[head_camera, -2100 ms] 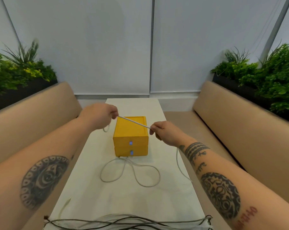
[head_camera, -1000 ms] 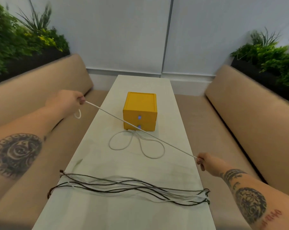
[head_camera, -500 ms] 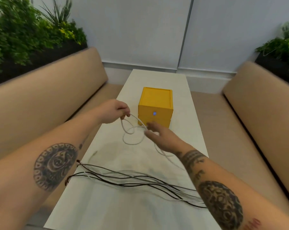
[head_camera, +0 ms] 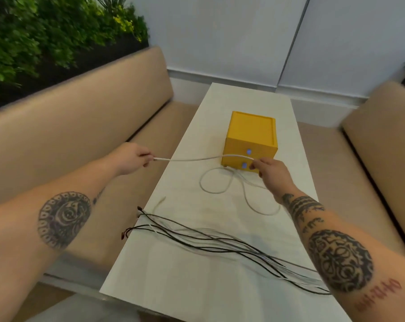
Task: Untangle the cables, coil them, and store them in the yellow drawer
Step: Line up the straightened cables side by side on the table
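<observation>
Thin white cable (head_camera: 197,159) spans btwn both hands: left hand (head_camera: 133,160) fingers pinch its end, right hand (head_camera: 270,170) fingers pinch it in front of yellow plastic drawer box (head_camera: 250,135); rest loops on table (head_camera: 220,287).

White table (head_camera: 173,287), tan benches (head_camera: 69,126) either side, green plants (head_camera: 34,31) (left), pale wall (head_camera: 220,31)

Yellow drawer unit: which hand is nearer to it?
Right. The right hand pinches the white cable just in front of the yellow drawer unit; the left hand holds the cable's end left of the table.
</observation>
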{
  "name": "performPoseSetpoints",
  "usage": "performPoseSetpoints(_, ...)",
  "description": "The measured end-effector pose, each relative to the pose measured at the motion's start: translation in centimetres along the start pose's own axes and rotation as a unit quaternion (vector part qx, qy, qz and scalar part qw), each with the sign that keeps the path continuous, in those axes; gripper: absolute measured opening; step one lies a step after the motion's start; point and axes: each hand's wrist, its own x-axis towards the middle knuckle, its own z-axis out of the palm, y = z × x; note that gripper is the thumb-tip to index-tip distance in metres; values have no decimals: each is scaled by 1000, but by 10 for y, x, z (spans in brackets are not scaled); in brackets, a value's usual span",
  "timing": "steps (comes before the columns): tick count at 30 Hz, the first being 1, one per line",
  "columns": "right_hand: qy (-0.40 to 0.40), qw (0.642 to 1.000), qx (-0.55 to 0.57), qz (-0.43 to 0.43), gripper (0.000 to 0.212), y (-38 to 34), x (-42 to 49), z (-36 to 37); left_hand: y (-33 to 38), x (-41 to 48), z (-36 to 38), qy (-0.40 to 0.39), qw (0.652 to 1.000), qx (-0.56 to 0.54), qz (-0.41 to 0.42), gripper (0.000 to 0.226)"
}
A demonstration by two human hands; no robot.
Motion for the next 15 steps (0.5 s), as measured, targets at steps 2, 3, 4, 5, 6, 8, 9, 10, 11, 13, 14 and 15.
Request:
performPoseSetpoints(2,-40,997,-64,11,22,18,-4,-5,-11,-2,-2,-11,1000,-4,2,31)
performPoseSetpoints(3,-67,993,-99,13,22,26,-7,-5,-14,-3,-1,-20,1000,-2,2,30)
performPoseSetpoints(4,-90,988,-124,16,22,32,-10,-4,-16,-4,1,-34,999,-2,-2,30)
performPoseSetpoints(5,-109,984,-140,24,22,37,-14,-3,-17,-5,5,-52,999,1,-3,29)
performPoseSetpoints(6,-125,980,-149,36,21,42,-18,-2,-21,-6,11,-71,997,4,-5,30)
performPoseSetpoints(8,-160,972,-161,59,20,52,-27,0,-30,-9,24,-102,995,-3,-7,33)
performPoseSetpoints(9,-176,968,-165,70,19,56,-32,1,-34,-14,30,-114,993,-8,-5,32)
performPoseSetpoints(10,-192,963,-170,81,19,60,-38,2,-40,-19,37,-122,992,-11,-8,29)
performPoseSetpoints(11,-210,957,-178,88,19,63,-44,4,-47,-24,46,-131,991,-16,-12,23)
performPoseSetpoints(13,-241,944,-202,97,19,73,-53,9,-61,-35,64,-150,988,-31,-19,14)
performPoseSetpoints(14,-250,939,-215,100,18,79,-57,12,-68,-41,71,-160,986,-35,-18,13)
performPoseSetpoints(15,-257,934,-227,102,18,85,-61,15,-73,-45,78,-168,985,-37,-13,12)
